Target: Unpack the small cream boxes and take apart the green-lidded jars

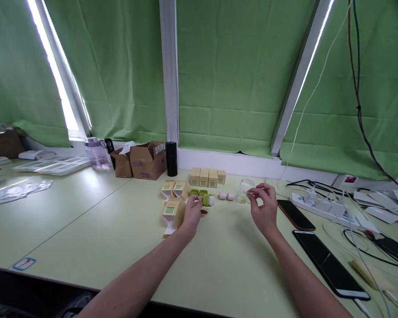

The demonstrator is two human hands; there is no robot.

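My left hand rests on the pale green table, fingers curled in a pinch on a small white piece beside a green and white case. An open tan box stands just left of that hand. My right hand is raised a little above the table, with thumb and fingers pinched together on something too small to name. Two small white cases and a clear plastic case lie between my hands, farther back. Several closed tan boxes stand in a row behind them.
Two brown cartons, a black cylinder and a purple bottle stand at the back left. Two phones, a white power strip and tangled cables lie to the right. Green curtains hang behind.
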